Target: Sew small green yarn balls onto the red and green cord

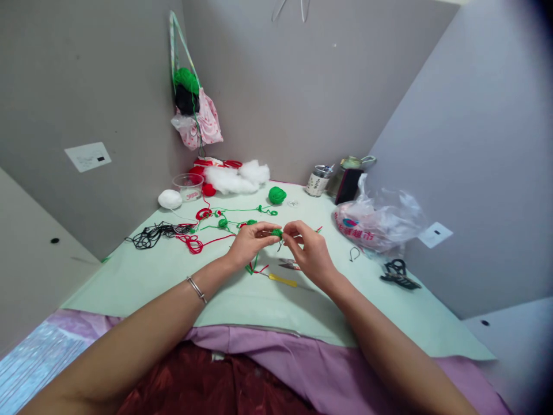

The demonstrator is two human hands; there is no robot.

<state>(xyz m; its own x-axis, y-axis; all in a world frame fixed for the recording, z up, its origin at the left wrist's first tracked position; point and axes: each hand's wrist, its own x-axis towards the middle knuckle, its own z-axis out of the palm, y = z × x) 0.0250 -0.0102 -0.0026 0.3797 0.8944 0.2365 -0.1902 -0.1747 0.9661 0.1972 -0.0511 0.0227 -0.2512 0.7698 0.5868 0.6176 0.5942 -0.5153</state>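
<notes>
Between the fingertips of both hands sits a small green crocheted piece [277,233], with a dark strand hanging beneath it. My left hand [250,245] pinches it from the left. From the other side my right hand [309,253] has its thumb and fingers closed at the piece's right edge; what exactly they grip is too small to make out. Under the right hand lie scissors [288,264], partly covered. A crochet hook with a yellow handle [283,280] rests on the table just below both hands.
Left of the hands are tangled black yarn [158,235], red yarn [194,244] and a white yarn ball [170,199]. White stuffing [233,177] and a green yarn ball [277,195] lie behind. At right are a plastic bag [375,225] and a black hair clip [400,275].
</notes>
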